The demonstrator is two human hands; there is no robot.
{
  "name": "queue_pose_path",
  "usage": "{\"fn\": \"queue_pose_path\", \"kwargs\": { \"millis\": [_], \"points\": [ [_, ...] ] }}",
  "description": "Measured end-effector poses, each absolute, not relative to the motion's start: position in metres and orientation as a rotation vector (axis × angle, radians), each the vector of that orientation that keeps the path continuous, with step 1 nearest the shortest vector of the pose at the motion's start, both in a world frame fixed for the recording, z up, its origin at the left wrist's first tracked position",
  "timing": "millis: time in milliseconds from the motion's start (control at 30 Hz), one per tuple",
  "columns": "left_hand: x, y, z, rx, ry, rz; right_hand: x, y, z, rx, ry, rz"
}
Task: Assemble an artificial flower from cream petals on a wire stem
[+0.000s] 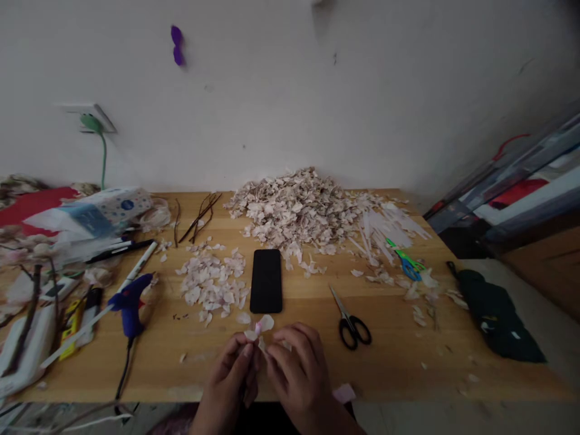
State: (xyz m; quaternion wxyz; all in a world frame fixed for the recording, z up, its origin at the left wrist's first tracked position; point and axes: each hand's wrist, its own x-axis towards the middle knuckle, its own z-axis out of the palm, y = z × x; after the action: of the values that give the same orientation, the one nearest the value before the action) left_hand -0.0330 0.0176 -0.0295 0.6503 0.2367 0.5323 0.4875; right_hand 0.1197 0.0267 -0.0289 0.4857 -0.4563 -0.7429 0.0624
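Note:
Both of my hands meet at the near edge of the wooden table [399,350]. My left hand [231,377] and my right hand [299,368] are closed in pinches on a small pale pink petal flower [259,329] held between their fingertips. Just beyond them lies a black phone [266,280], face down or dark. A small heap of pink-white petals [212,285] lies to the phone's left. A much larger heap of petals [294,208] sits at the back by the wall.
Black-handled scissors [350,320] lie right of my hands, green-and-blue scissors [408,263] farther back beside white strips [389,226]. A blue glue gun [129,305], pens, thin twigs [199,217] and a tissue pack [104,211] crowd the left. A folded dark umbrella [493,317] lies at the right edge.

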Motion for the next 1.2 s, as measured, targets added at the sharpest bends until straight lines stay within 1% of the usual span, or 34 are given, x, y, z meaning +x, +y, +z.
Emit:
{"fn": "queue_pose_path", "kwargs": {
  "millis": [533, 800, 1033, 1200],
  "points": [
    [-0.030, 0.017, -0.032, 0.610, 1.218, 1.048, 0.128, 0.029, -0.015, -1.120, -1.822, 0.149],
    [-0.030, 0.019, -0.026, 0.569, 1.233, 1.051, 0.132, 0.027, -0.026, -1.074, -1.849, 0.178],
    [-0.025, 0.020, -0.018, 0.485, 1.229, 1.058, 0.122, 0.028, -0.040, -1.097, -1.757, 0.387],
    [-0.026, 0.020, -0.020, 0.447, 1.212, 1.075, 0.117, 0.032, -0.036, -1.121, -1.697, 0.402]
  ]
}}
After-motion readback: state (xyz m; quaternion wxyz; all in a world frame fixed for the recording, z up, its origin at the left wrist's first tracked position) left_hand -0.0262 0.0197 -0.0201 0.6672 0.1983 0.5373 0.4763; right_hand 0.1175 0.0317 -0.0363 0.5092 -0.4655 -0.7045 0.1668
